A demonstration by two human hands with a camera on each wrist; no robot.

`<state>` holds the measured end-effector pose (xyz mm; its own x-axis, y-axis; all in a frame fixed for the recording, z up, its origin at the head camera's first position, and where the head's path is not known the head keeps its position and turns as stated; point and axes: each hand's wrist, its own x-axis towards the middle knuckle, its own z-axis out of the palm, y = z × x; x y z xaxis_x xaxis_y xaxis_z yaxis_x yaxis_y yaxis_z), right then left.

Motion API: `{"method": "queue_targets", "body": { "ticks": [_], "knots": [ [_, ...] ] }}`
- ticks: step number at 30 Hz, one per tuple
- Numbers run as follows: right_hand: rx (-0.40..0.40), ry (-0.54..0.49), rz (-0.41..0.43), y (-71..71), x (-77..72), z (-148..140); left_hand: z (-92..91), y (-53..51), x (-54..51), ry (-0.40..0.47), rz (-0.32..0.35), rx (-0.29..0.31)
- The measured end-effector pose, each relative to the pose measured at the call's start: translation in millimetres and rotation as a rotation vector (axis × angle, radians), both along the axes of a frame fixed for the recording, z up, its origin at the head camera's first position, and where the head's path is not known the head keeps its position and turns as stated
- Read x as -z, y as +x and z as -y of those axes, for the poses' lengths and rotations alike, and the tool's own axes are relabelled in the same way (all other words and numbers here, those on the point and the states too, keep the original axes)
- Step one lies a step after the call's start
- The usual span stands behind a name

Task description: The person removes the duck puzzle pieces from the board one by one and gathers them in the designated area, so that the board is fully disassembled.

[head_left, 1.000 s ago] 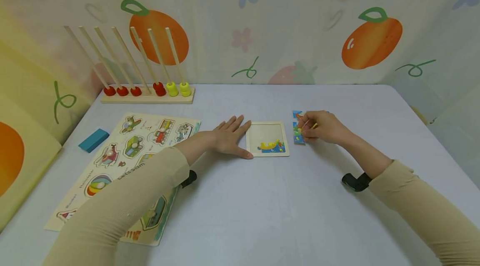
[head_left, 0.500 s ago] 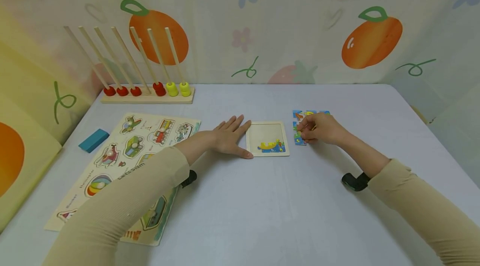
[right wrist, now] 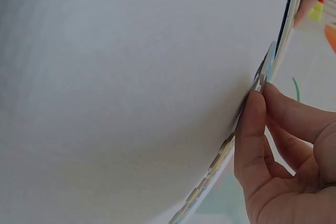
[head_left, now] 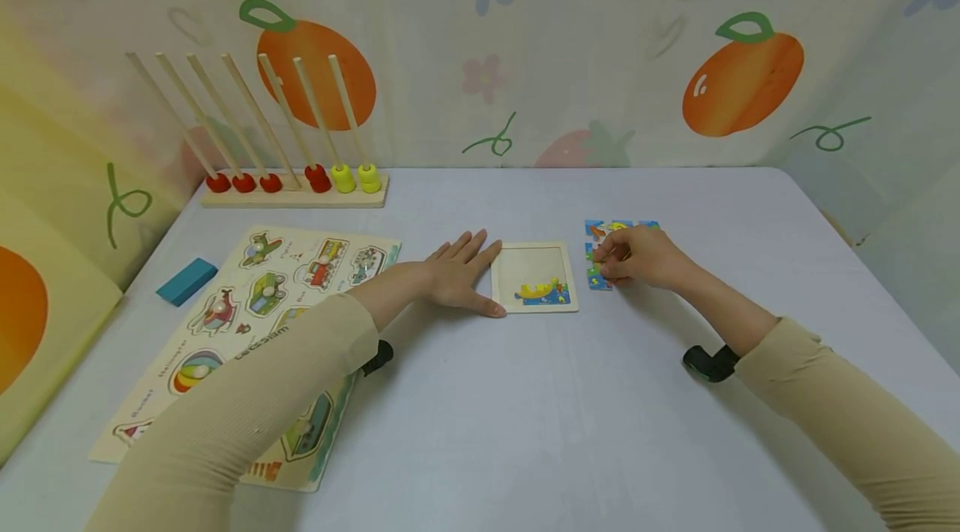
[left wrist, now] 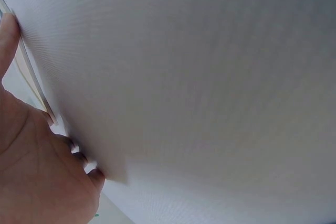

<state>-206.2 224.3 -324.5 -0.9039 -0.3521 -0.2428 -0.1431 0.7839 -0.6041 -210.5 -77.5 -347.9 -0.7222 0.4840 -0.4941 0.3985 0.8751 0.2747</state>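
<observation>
A small square wooden puzzle frame (head_left: 535, 278) lies mid-table, with joined blue and yellow pieces in its lower right corner. My left hand (head_left: 457, 272) rests flat with fingers spread, its thumb and forefinger against the frame's left side. To the right of the frame, my right hand (head_left: 641, 255) bends over a group of loose picture pieces (head_left: 596, 229). Its thumb and fingertips pinch one puzzle piece (right wrist: 269, 60), which stands slightly tilted in the right wrist view. The hand hides several of the other pieces.
A knobbed picture board (head_left: 247, 298) lies under the left forearm, beside a blue block (head_left: 187, 280). At the back left stands a wooden peg rack (head_left: 292, 197) with red and yellow beads. A printed curtain (head_left: 525, 57) hangs behind the table.
My right hand has shifted slightly and its fingers have closed in at the lower left of the loose pieces, showing more of the back row. My left hand and the frame stay still.
</observation>
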Motion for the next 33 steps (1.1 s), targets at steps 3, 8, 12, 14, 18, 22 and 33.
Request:
{"method": "queue_targets", "body": {
  "ticks": [3, 8, 12, 14, 18, 22, 33],
  "knots": [
    [0.000, 0.002, -0.001, 0.1, -0.2, 0.1, 0.3, -0.2, 0.2, 0.001, 0.002, -0.002],
    [0.006, -0.004, 0.013, 0.8, -0.7, 0.6, 0.6, -0.2, 0.3, 0.002, 0.004, -0.001],
    [0.007, 0.001, 0.008, 1.2, -0.5, 0.5, 0.6, -0.4, 0.6, 0.001, 0.006, -0.002],
    [0.007, -0.001, 0.004, 0.9, 0.2, 0.3, 0.5, -0.6, 0.9, 0.001, 0.007, -0.004],
    [0.014, 0.002, 0.004, -0.1, 1.4, -0.6, 0.3, -0.8, 1.3, 0.004, 0.009, -0.007],
    [0.018, 0.006, 0.001, 0.1, 1.3, -0.8, 0.3, -0.5, 0.6, 0.005, 0.012, -0.008],
    [0.022, 0.021, -0.083, 2.7, -4.3, 2.2, 0.4, -0.9, 0.0, 0.002, 0.014, -0.008]
  ]
}}
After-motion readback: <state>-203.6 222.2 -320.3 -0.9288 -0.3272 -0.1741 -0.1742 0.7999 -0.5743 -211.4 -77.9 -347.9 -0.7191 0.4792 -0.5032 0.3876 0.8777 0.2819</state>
